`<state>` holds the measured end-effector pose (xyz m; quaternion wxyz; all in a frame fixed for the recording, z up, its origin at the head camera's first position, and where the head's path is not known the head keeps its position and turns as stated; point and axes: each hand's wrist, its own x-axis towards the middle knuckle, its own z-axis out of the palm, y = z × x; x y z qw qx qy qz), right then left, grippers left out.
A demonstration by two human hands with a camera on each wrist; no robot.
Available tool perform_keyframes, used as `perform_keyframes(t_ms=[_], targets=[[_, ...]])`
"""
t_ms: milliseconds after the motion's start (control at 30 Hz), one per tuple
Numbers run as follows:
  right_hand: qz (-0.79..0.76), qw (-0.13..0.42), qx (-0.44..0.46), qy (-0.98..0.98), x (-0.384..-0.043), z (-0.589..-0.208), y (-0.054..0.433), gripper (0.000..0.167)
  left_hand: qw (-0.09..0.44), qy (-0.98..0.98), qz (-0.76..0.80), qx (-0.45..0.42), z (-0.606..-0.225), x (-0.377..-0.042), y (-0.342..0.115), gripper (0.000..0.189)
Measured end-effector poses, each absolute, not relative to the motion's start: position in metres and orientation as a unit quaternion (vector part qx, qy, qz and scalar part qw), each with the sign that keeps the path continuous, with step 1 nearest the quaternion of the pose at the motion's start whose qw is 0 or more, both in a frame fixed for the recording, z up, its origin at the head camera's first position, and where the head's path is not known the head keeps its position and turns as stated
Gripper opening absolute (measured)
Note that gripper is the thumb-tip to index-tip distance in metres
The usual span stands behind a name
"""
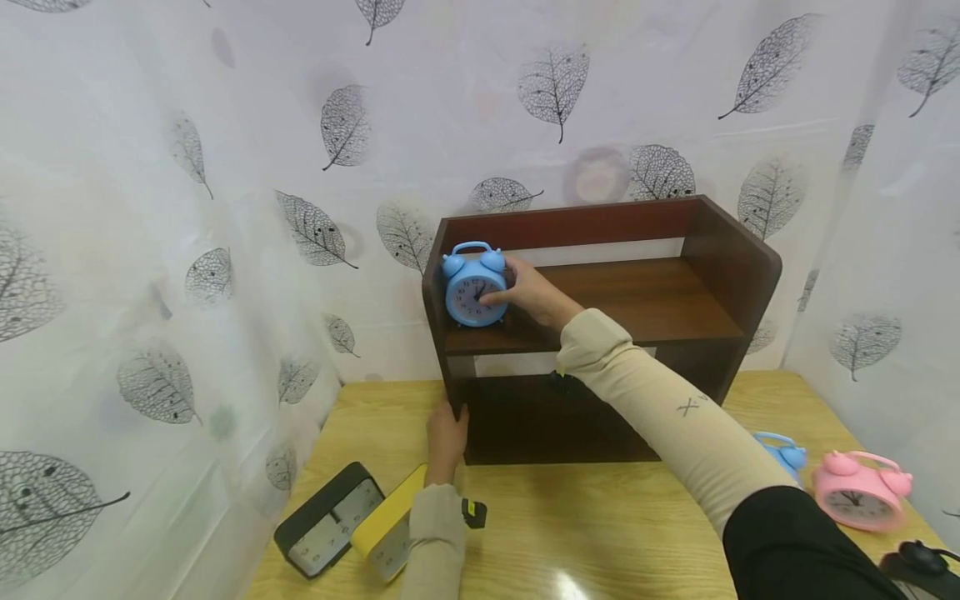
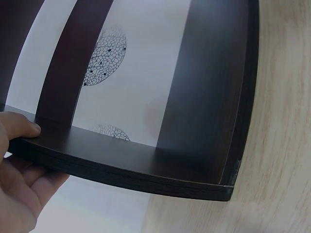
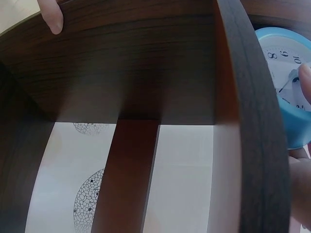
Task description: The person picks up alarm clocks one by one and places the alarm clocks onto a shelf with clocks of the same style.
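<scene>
A dark brown wooden shelf unit (image 1: 630,292) stands on the table against the wall. On its upper board, at the left end, sits a light blue twin-bell alarm clock (image 1: 476,292), upright with its handle on top. My right hand (image 1: 534,293) grips the clock from its right side, thumb over the dial. In the right wrist view, part of the clock (image 3: 279,43) shows beyond the shelf board. My left hand (image 1: 447,440) holds the front edge of the unit's left side panel low down. The left wrist view shows the thumb inside that panel (image 2: 121,162), fingers outside.
At the left on the table (image 1: 570,533) lie a black clock-like box (image 1: 330,521) and a yellow one (image 1: 386,533), partly behind my left forearm. To the right are a pink alarm clock (image 1: 858,492) and another blue one (image 1: 787,456), partly hidden by my right sleeve.
</scene>
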<state>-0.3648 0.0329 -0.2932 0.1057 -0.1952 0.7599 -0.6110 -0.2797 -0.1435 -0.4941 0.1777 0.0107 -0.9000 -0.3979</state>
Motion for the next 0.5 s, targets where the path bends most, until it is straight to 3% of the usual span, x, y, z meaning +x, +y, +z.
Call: perform_keyframes(t_ms=[500], targets=[[-0.602,0.109,-0.199,0.766,-0.3660,-0.2932,0.0339,0.072,0.179,-0.900,-0.397,0.017,-0.4959,-0.2807,-0.1442,0.051]])
